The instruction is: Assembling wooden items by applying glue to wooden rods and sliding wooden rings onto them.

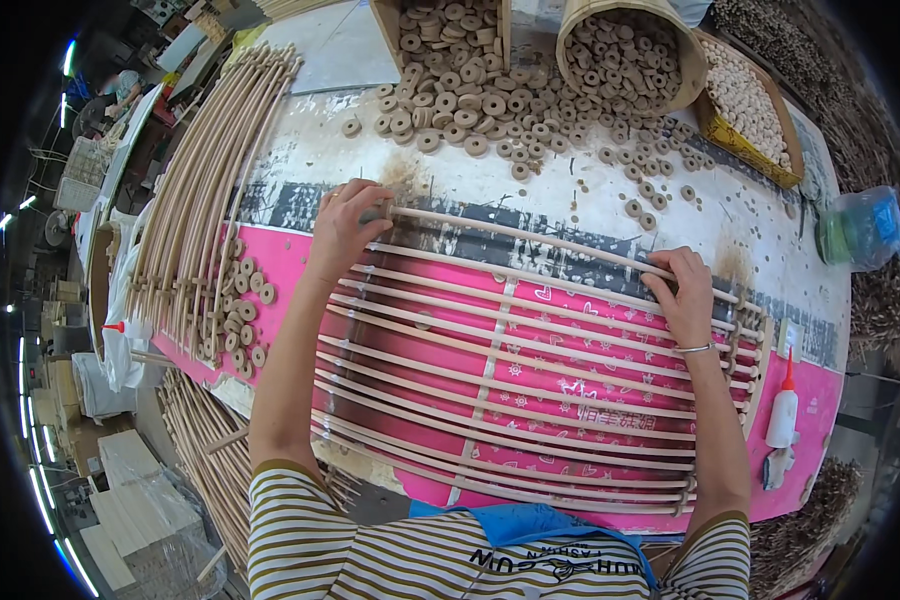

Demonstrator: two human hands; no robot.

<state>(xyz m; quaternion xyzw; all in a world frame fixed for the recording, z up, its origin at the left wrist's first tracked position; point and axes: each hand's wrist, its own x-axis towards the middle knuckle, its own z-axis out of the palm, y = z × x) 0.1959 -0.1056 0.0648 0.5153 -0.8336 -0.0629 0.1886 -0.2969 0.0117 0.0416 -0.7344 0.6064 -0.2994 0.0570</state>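
Note:
A row of several long pale wooden rods (510, 400) lies side by side across the pink sheet (610, 310) in front of me. My left hand (345, 225) grips the left end of the farthest rod (530, 236), fingers curled over it. At the right, my right hand (682, 290) presses down on the same far rods, a thin bangle on its wrist. Small wooden rings sit on the rod ends at the right side (745, 350).
Heaps of wooden rings (490, 105) spill from a box (450, 25) and a round basket (625, 50) at the back. A bundle of long rods (205, 180) lies left with loose rings (245, 300). A glue bottle (782, 412) stands right; a tray of pale rings (750, 105) far right.

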